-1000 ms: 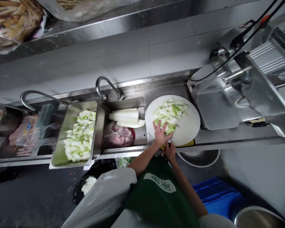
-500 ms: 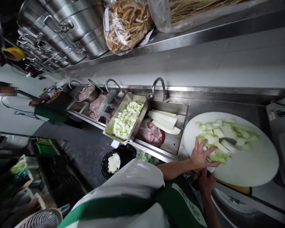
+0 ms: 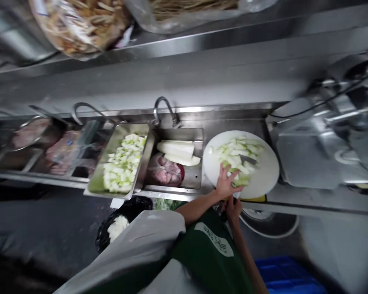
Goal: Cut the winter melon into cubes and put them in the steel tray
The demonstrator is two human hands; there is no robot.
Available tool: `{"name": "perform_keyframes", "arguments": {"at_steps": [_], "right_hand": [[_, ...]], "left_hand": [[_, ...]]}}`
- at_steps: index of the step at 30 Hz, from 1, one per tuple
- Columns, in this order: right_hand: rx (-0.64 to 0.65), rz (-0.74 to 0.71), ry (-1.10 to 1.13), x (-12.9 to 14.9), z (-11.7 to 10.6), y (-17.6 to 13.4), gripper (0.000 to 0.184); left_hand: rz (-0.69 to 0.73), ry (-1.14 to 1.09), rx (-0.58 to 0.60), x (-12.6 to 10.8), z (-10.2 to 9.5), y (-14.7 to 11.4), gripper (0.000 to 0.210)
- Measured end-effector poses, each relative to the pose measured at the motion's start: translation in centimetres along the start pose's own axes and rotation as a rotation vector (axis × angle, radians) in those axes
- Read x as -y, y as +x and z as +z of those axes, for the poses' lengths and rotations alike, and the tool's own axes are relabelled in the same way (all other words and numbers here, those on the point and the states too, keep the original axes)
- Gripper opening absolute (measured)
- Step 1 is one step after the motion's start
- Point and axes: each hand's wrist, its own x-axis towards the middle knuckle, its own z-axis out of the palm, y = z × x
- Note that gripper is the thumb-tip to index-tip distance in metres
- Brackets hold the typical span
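Note:
On the round white cutting board (image 3: pixel 265 179) lies a heap of cut pale green melon pieces (image 3: pixel 241 149). My left hand (image 3: pixel 226 183) rests against the near left side of the heap, its fingers spread over the pieces. Just below it, at the board's near edge, my right hand (image 3: pixel 234 210) is closed around a knife handle, mostly hidden by the fingers. The grey blade of the knife (image 3: pixel 248 159) shows among the pieces, and its middle is covered by melon.
Left of the board, a sink (image 3: pixel 191 179) holds long peeled melon pieces (image 3: pixel 179 150) and meat (image 3: pixel 165 170). A metal tray (image 3: pixel 95 181) of diced melon stands beside it. A faucet (image 3: pixel 164 104) rises behind. Metal equipment (image 3: pixel 313 155) is at right; a black-lined bin (image 3: pixel 102 237) stands below.
My view has swung to the right, bringing the metal equipment and a blue crate into sight; the other person has left the view. Both hands keep much the same place at the board.

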Motion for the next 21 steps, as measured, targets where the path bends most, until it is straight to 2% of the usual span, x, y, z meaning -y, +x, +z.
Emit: {"name": "perform_keyframes", "arguments": {"at_steps": [6, 13, 17, 21], "right_hand": [[-0.067, -0.007, 0.081, 0.1, 0.0, -0.1, 0.053], [-0.071, -0.001, 0.107, -0.3, -0.1, -0.3, 0.054], [-0.053, -0.006, 0.093, 0.9, -0.4, -0.4, 0.054], [-0.028, -0.038, 0.073, 2.8, -0.4, -0.8, 0.053]], "left_hand": [[0.023, -0.053, -0.005, -0.9, -0.6, 0.1, 0.072], [0.032, -0.074, 0.014, -1.3, -1.0, 0.3, 0.069], [0.031, -0.109, -0.017, -1.8, -1.5, 1.1, 0.069], [0.037, -0.114, -0.054, -2.5, -2.9, 2.0, 0.069]]}}
